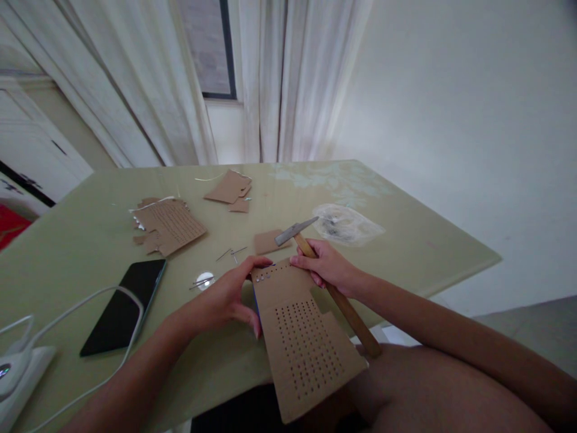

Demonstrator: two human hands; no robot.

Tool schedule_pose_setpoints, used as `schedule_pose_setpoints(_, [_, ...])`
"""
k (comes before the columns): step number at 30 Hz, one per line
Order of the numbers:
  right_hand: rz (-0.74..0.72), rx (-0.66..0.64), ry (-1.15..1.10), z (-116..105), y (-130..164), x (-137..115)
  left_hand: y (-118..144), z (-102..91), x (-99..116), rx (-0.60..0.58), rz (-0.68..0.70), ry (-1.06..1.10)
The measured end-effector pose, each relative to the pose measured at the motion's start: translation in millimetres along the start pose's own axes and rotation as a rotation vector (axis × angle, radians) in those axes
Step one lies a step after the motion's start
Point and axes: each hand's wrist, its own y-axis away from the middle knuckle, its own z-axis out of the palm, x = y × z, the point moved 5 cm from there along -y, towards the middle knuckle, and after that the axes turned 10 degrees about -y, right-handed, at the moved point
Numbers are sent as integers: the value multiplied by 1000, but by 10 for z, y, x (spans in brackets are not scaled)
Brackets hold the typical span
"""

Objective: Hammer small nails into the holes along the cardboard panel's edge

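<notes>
A piece of brown cardboard (295, 294) with rows of small punched holes lies tilted over the table's near edge. Along its upper left corner sit a few silvery nail heads (262, 278). My left hand (241, 288) grips that corner, fingers at the top edge and thumb lower down the left side. In my right hand (327, 264) is a hammer (345, 310) with a wooden handle, its metal head pointing up and away. The right fingertips also reach the cardboard's top edge.
Loose nails (232, 252) and a small white disc (205, 280) lie left of the cardboard. Further off are cardboard scraps (174, 227), another cardboard piece (228, 187) and a clear plastic bag (347, 224). A phone (126, 307), white cable and power strip (27, 379) occupy the left.
</notes>
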Motion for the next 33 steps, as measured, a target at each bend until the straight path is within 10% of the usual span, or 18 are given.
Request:
schedule_pose_setpoints(25, [-8,-32,90,58,51,-50,101,-255,-25,-133,-97,217])
schedule_pose_setpoints(33, [-19,-75,50,77,54,-45,88,-785,-574,396,-436,-744])
